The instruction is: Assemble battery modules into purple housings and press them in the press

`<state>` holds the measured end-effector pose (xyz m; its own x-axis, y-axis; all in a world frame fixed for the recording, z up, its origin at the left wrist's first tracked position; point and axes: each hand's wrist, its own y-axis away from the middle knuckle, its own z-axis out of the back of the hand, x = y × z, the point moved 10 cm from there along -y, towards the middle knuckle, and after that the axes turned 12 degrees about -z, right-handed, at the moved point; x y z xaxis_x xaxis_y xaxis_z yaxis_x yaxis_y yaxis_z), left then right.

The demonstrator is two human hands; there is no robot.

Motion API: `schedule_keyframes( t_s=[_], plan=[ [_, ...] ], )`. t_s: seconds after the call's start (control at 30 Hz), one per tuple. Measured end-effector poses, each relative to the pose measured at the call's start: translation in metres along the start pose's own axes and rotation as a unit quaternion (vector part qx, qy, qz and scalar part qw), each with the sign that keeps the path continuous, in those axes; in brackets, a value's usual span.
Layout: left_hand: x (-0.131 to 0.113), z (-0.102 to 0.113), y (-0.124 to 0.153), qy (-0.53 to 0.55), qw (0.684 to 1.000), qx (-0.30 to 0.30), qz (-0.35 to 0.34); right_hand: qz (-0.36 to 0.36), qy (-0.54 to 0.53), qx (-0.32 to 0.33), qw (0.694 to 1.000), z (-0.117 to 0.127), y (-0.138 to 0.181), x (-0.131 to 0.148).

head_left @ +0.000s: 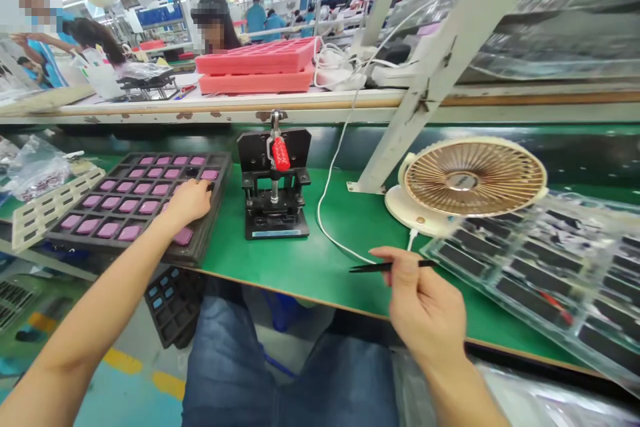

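The left hand (190, 203) is touching pink parts (150, 188) in the dark tray (206, 227) on the tabletop (310, 260), its grip impossible to tell, while the right hand's (425, 307) grip is pinching black tweezers (387, 267) above the near edge.

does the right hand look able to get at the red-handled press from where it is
Probably yes: only green bench and a white cable lie between the right hand and the press, though it is pinching a black tool.
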<state>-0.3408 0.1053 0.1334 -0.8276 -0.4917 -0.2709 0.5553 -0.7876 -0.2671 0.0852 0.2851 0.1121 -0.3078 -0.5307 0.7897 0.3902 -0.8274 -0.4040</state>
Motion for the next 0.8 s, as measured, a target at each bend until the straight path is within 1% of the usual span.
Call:
schedule_keyframes(
  t_s=[0.07, 0.13, 0.2, 0.27, 0.33, 0.43, 0.47, 0.5, 0.53, 0.57, 0.63, 0.67, 0.7, 0.73, 0.8],
  plan=[
    [0.012, -0.009, -0.016, 0.028, 0.999, 0.034, 0.007, 0.029, 0.023, 0.035, 0.999, -0.014, 0.002, -0.005],
    [0.021, -0.013, -0.024, 0.064, 0.996, 0.051, 0.017, 0.042, 0.045, 0.081, 0.995, -0.030, 0.004, -0.011],
    [0.028, -0.010, -0.027, 0.110, 0.992, 0.056, 0.031, 0.021, 0.059, 0.134, 0.989, -0.045, 0.006, -0.023],
    [0.035, -0.003, -0.026, 0.171, 0.983, 0.050, 0.047, -0.007, 0.052, 0.171, 0.984, -0.052, 0.008, -0.035],
    [0.040, 0.007, -0.019, 0.249, 0.966, 0.033, 0.062, -0.028, 0.015, 0.169, 0.985, -0.048, 0.009, -0.044],
    [0.040, 0.019, -0.002, 0.364, 0.928, -0.001, 0.072, -0.068, -0.053, 0.131, 0.988, -0.033, 0.011, -0.054],
    [0.038, 0.021, 0.005, 0.402, 0.912, -0.013, 0.074, -0.082, -0.070, 0.126, 0.986, -0.031, 0.013, -0.056],
    [0.036, 0.021, 0.013, 0.452, 0.888, -0.029, 0.080, -0.094, -0.084, 0.125, 0.984, -0.030, 0.015, -0.057],
    [0.033, 0.021, 0.021, 0.513, 0.852, -0.049, 0.091, -0.098, -0.095, 0.127, 0.982, -0.030, 0.016, -0.056],
    [0.029, 0.018, 0.029, 0.579, 0.806, -0.069, 0.104, -0.095, -0.107, 0.128, 0.981, -0.031, 0.017, -0.052],
    [0.014, 0.008, 0.046, 0.695, 0.700, -0.099, 0.126, -0.063, -0.133, 0.129, 0.981, -0.034, 0.019, -0.037],
    [0.004, 0.002, 0.055, 0.732, 0.661, -0.104, 0.130, -0.041, -0.144, 0.127, 0.981, -0.036, 0.019, -0.027],
    [-0.009, -0.005, 0.064, 0.749, 0.643, -0.098, 0.128, -0.022, -0.150, 0.126, 0.980, -0.039, 0.020, -0.017],
    [-0.023, -0.012, 0.074, 0.757, 0.635, -0.089, 0.123, -0.006, -0.156, 0.126, 0.980, -0.043, 0.021, -0.006],
    [-0.053, -0.032, 0.095, 0.762, 0.634, -0.066, 0.114, 0.010, -0.163, 0.137, 0.977, -0.054, 0.025, 0.014]
  ],
)
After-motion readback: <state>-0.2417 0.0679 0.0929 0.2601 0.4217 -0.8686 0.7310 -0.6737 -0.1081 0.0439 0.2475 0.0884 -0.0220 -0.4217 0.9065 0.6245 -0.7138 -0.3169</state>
